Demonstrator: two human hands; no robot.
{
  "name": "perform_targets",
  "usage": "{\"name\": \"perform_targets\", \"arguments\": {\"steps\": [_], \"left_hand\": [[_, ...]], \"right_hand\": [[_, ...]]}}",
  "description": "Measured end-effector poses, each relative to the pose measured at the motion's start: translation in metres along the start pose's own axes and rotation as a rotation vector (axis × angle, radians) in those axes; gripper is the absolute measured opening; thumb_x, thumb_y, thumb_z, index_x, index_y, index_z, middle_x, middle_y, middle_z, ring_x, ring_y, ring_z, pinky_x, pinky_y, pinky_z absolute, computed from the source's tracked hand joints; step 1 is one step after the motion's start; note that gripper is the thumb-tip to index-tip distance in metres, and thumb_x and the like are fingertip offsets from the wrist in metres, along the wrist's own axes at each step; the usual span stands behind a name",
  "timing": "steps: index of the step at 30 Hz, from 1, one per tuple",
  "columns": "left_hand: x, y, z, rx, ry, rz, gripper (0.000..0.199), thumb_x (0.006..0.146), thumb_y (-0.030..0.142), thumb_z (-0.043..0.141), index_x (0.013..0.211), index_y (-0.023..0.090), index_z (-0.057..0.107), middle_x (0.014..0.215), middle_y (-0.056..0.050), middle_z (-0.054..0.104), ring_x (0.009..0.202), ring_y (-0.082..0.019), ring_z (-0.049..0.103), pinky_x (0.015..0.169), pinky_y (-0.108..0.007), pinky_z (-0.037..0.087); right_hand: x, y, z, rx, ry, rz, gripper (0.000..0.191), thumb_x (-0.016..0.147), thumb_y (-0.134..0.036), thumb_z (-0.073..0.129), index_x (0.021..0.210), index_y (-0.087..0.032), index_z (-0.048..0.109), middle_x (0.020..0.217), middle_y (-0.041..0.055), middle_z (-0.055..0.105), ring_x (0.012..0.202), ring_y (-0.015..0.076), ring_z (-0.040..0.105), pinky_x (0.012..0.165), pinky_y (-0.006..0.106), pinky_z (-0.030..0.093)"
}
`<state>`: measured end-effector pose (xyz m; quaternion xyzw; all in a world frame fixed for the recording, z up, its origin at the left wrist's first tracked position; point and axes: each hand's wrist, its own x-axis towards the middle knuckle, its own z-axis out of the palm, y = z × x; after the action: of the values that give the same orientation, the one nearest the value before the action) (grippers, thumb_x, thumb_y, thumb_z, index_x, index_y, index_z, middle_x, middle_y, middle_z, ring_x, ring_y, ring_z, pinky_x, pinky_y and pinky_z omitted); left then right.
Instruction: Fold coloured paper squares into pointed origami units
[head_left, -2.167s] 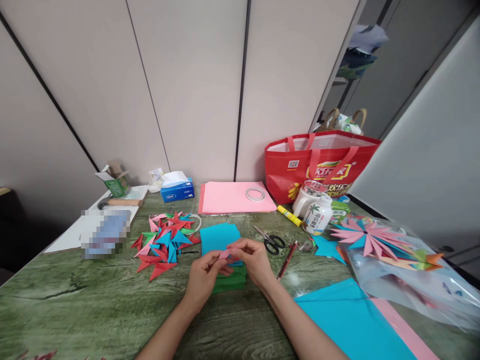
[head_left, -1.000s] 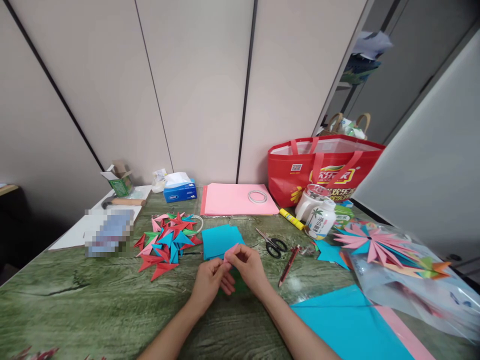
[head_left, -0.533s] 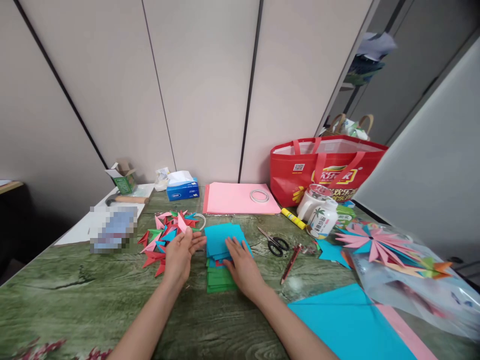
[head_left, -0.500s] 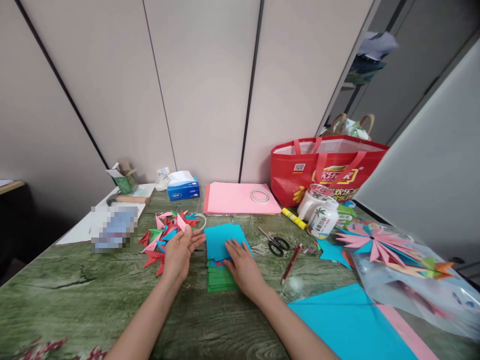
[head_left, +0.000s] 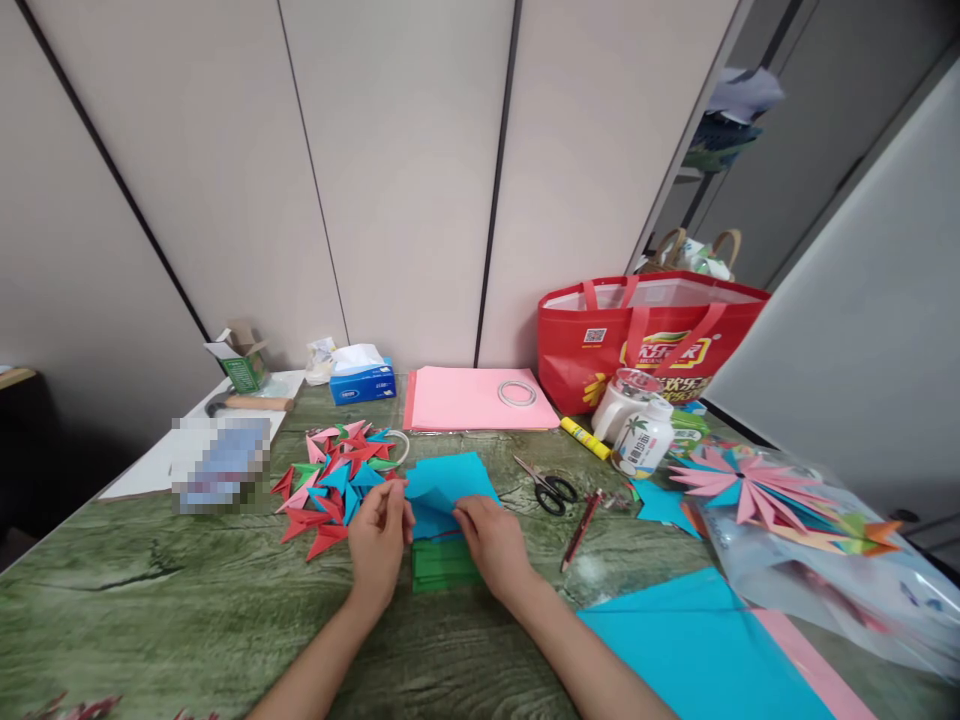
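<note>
A top sheet of blue paper [head_left: 433,508] is lifted and bowed between my two hands. My left hand [head_left: 380,535] pinches its left edge, and my right hand [head_left: 495,545] pinches its right side, fingers closed. Beneath it lies a stack of blue paper [head_left: 457,468], and nearer me a stack of green paper [head_left: 444,566] shows from under the blue. Just left of my left hand sits a pile of folded paper pieces [head_left: 337,480] in red, pink, blue and green. A roll of tape [head_left: 403,447] lies partly behind that pile.
Scissors [head_left: 551,490], a dark red pencil [head_left: 581,530] and a yellow glue stick [head_left: 585,438] lie to the right. Pink sheets [head_left: 465,400] and a tissue box [head_left: 363,382] are at the back, near a red bag [head_left: 577,350]. Large blue paper [head_left: 697,640] covers the front right.
My hands have closed from a flat, open pose into pinches. The top blue sheet, flat on the stack before, is now raised and curved. The view has shifted slightly.
</note>
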<state>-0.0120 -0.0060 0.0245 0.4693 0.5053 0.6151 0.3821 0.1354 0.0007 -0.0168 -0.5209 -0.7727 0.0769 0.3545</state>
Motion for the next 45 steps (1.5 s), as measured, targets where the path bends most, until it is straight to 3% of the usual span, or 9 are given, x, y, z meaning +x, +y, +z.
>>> {"name": "perform_targets", "arguments": {"steps": [7, 13, 17, 24, 26, 29, 32, 38, 45], "left_hand": [[0.0, -0.013, 0.003, -0.026, -0.108, -0.127, 0.024, 0.064, 0.03, 0.064, 0.078, 0.016, 0.052, 0.062, 0.001, 0.06, 0.057, -0.017, 0.063, 0.052, -0.029, 0.052], [-0.002, -0.016, 0.006, -0.15, -0.101, -0.246, 0.051, 0.055, 0.026, 0.071, 0.1, 0.017, 0.048, 0.087, -0.006, 0.065, 0.072, -0.021, 0.065, 0.065, -0.035, 0.053], [-0.001, -0.014, 0.006, -0.195, -0.161, -0.236, 0.049, 0.056, 0.027, 0.071, 0.1, 0.015, 0.053, 0.096, -0.01, 0.065, 0.088, -0.024, 0.061, 0.071, -0.033, 0.051], [-0.004, -0.011, 0.005, -0.221, -0.236, -0.26, 0.036, 0.059, 0.03, 0.069, 0.089, 0.014, 0.057, 0.083, -0.007, 0.068, 0.079, -0.023, 0.063, 0.066, -0.035, 0.052], [-0.005, -0.011, 0.005, -0.241, -0.229, -0.269, 0.034, 0.061, 0.031, 0.068, 0.088, 0.013, 0.058, 0.084, -0.007, 0.068, 0.078, -0.023, 0.063, 0.064, -0.034, 0.053], [-0.006, -0.011, 0.005, -0.304, -0.217, -0.268, 0.034, 0.062, 0.03, 0.068, 0.089, 0.013, 0.059, 0.085, -0.008, 0.068, 0.076, -0.022, 0.063, 0.063, -0.035, 0.053], [-0.006, -0.011, 0.005, -0.306, -0.197, -0.285, 0.032, 0.059, 0.029, 0.07, 0.085, 0.012, 0.061, 0.08, -0.006, 0.068, 0.071, -0.02, 0.063, 0.062, -0.033, 0.054], [-0.004, -0.013, 0.008, -0.186, -0.186, -0.283, 0.03, 0.055, 0.03, 0.072, 0.077, 0.013, 0.06, 0.063, 0.0, 0.064, 0.054, -0.014, 0.058, 0.047, -0.025, 0.051], [-0.006, -0.015, 0.009, -0.18, -0.189, -0.306, 0.033, 0.055, 0.031, 0.071, 0.08, 0.014, 0.06, 0.065, 0.0, 0.065, 0.053, -0.014, 0.057, 0.047, -0.026, 0.05]], "right_hand": [[0.004, -0.006, -0.01, 0.27, 0.101, 0.166, 0.019, 0.079, -0.029, 0.049, 0.071, -0.018, 0.061, 0.065, 0.0045, 0.064, 0.058, 0.0166, 0.056, 0.056, 0.026, 0.04], [0.012, -0.019, -0.021, 0.417, 0.069, 0.113, 0.017, 0.08, -0.03, 0.049, 0.075, -0.018, 0.061, 0.075, 0.0052, 0.066, 0.068, 0.0177, 0.06, 0.061, 0.027, 0.043], [0.014, -0.024, -0.023, 0.422, -0.005, 0.083, 0.018, 0.08, -0.03, 0.048, 0.074, -0.02, 0.061, 0.065, 0.0019, 0.064, 0.058, 0.0152, 0.056, 0.052, 0.023, 0.039], [0.01, -0.021, -0.024, 0.39, 0.022, 0.072, 0.015, 0.081, -0.028, 0.048, 0.079, -0.019, 0.06, 0.072, 0.0029, 0.062, 0.066, 0.016, 0.056, 0.059, 0.025, 0.042], [0.008, -0.02, -0.027, 0.374, 0.071, 0.065, 0.014, 0.077, -0.03, 0.053, 0.084, -0.02, 0.06, 0.085, 0.0065, 0.06, 0.081, 0.0197, 0.055, 0.064, 0.027, 0.044], [0.004, -0.018, -0.029, 0.443, 0.071, 0.09, 0.037, 0.067, -0.032, 0.064, 0.101, -0.021, 0.055, 0.113, 0.0106, 0.05, 0.101, 0.0244, 0.048, 0.062, 0.027, 0.046], [0.0, -0.013, -0.024, 0.553, 0.046, 0.196, 0.046, 0.066, -0.03, 0.065, 0.109, -0.021, 0.05, 0.102, 0.0082, 0.059, 0.089, 0.0218, 0.055, 0.063, 0.029, 0.046], [-0.004, -0.002, -0.016, 0.502, 0.042, 0.229, 0.026, 0.07, -0.032, 0.061, 0.092, -0.017, 0.062, 0.079, 0.0041, 0.066, 0.061, 0.0164, 0.057, 0.055, 0.026, 0.043], [-0.009, -0.006, -0.021, 0.517, 0.059, 0.171, 0.029, 0.07, -0.032, 0.061, 0.096, -0.018, 0.062, 0.089, 0.0064, 0.067, 0.074, 0.0197, 0.061, 0.062, 0.027, 0.047]]}}
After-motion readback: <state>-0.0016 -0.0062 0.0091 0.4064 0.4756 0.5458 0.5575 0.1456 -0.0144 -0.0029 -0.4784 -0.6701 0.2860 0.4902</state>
